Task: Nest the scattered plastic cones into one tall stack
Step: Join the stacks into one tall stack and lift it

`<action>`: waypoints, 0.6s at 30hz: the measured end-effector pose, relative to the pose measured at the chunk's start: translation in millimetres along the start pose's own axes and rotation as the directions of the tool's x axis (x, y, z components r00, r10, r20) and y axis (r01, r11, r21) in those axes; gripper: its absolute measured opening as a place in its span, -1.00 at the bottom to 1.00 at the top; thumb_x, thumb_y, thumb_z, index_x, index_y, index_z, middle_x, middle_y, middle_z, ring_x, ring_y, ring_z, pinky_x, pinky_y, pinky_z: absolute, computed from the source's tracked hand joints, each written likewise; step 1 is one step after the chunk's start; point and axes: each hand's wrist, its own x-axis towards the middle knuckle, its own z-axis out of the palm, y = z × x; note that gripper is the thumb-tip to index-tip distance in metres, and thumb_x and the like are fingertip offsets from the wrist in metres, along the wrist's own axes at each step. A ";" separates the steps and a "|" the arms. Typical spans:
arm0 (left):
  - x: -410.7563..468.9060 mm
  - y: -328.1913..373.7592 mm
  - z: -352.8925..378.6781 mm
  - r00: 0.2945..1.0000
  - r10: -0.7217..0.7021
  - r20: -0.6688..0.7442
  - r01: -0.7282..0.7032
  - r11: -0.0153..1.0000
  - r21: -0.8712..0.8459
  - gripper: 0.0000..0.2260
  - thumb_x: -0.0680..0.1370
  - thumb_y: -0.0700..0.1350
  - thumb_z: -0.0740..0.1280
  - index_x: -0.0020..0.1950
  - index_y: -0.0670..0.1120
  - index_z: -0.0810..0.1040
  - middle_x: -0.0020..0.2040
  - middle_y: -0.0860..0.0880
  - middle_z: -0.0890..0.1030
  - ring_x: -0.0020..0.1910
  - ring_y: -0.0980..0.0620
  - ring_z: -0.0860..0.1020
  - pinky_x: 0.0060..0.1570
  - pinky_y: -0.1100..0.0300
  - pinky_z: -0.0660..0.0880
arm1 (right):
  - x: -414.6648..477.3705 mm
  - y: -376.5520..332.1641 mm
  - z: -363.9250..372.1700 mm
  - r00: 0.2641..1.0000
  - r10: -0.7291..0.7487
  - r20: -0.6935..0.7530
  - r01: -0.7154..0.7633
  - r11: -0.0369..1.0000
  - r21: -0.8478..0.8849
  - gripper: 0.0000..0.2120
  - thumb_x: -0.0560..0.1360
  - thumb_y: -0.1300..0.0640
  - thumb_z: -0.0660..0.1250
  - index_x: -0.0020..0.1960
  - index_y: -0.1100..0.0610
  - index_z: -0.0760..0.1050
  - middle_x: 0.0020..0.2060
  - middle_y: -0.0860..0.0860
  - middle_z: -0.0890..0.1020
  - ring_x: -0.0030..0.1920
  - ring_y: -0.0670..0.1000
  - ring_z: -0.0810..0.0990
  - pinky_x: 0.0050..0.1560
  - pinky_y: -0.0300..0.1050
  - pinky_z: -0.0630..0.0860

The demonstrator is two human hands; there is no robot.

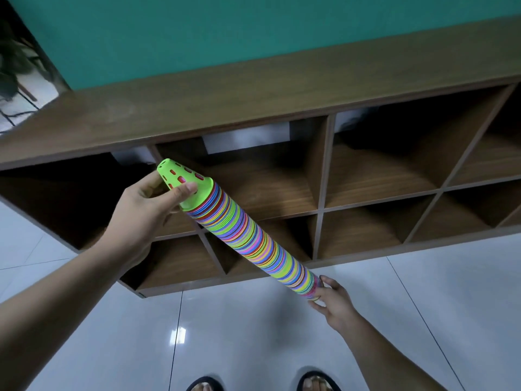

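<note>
While left hand (146,206) and right hand (337,304) grip cone stack (253,235) (tilted), shelf cubbies (375,176) behind

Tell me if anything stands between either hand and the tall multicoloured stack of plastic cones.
Nothing visible does. The left hand grips the green slotted cone at the top of the tall multicoloured stack of plastic cones, and the right hand holds its lower end directly. The brown wooden cubby shelf lies behind it.

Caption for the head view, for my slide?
Tilted cone stack held by left hand and right hand, before a wooden shelf.
</note>
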 end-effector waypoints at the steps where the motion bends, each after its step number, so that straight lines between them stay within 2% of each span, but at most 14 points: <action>1: -2.0 11.6 0.8 1.000 0.013 -0.009 -0.013 1.000 -0.018 -0.72 0.56 -0.03 0.51 0.24 -0.07 0.71 0.16 -0.09 0.76 0.16 -0.12 0.72 0.16 -0.01 0.64 | -10.2 -8.8 0.3 1.000 -0.019 0.002 0.019 1.000 -0.003 -0.38 0.41 0.51 0.49 0.39 0.14 0.52 0.27 0.17 0.63 0.27 0.24 0.64 0.20 0.24 0.66; 4: -10.0 51.5 4.1 0.997 0.066 -0.027 -0.068 0.995 -0.075 -0.72 0.59 -0.08 0.49 0.28 -0.12 0.69 0.17 -0.07 0.76 0.19 -0.08 0.73 0.19 0.09 0.67 | -41.4 -38.7 0.8 0.997 -0.072 -0.004 0.072 0.997 -0.014 -0.43 0.44 0.50 0.49 0.36 0.13 0.52 0.23 0.15 0.63 0.24 0.20 0.65 0.22 0.23 0.66; 8: -22.2 102.8 -1.2 0.991 0.122 -0.047 -0.125 0.988 -0.088 -0.75 0.63 -0.06 0.46 0.29 -0.10 0.69 0.19 -0.03 0.76 0.19 -0.03 0.72 0.25 0.03 0.64 | -85.7 -80.6 -1.7 0.983 -0.179 0.046 0.182 0.980 -0.078 -0.61 0.48 0.46 0.44 0.22 0.13 0.60 0.15 0.17 0.69 0.14 0.12 0.69 0.12 0.12 0.68; 12: -26.2 142.4 -17.4 0.980 0.176 -0.088 -0.186 0.975 -0.119 -0.72 0.65 -0.02 0.45 0.31 -0.10 0.66 0.22 -0.09 0.74 0.24 -0.20 0.70 0.29 -0.20 0.61 | -134.5 -129.0 -1.4 0.957 -0.289 0.017 0.289 0.954 -0.079 -0.53 0.49 0.43 0.48 0.32 0.13 0.53 0.13 0.15 0.66 0.12 0.16 0.70 0.15 0.14 0.69; 15: -24.2 168.1 -33.7 0.973 0.195 -0.126 -0.216 0.959 -0.184 -0.69 0.67 0.01 0.44 0.35 -0.12 0.64 0.25 -0.11 0.73 0.24 -0.18 0.71 0.21 -0.19 0.66 | -168.6 -170.4 -1.0 0.937 -0.346 0.047 0.349 0.933 -0.087 -0.44 0.46 0.43 0.49 0.40 0.13 0.49 0.16 0.17 0.65 0.17 0.17 0.69 0.15 0.13 0.70; 18: -20.5 190.2 -51.0 0.969 0.203 -0.140 -0.233 0.940 -0.248 -0.66 0.67 0.05 0.42 0.38 -0.09 0.63 0.30 -0.09 0.71 0.31 -0.14 0.67 0.29 -0.20 0.61 | -202.4 -214.5 -1.9 0.902 -0.426 0.070 0.430 0.899 -0.076 -0.35 0.46 0.44 0.47 0.49 0.15 0.42 0.20 0.20 0.62 0.19 0.16 0.67 0.19 0.16 0.68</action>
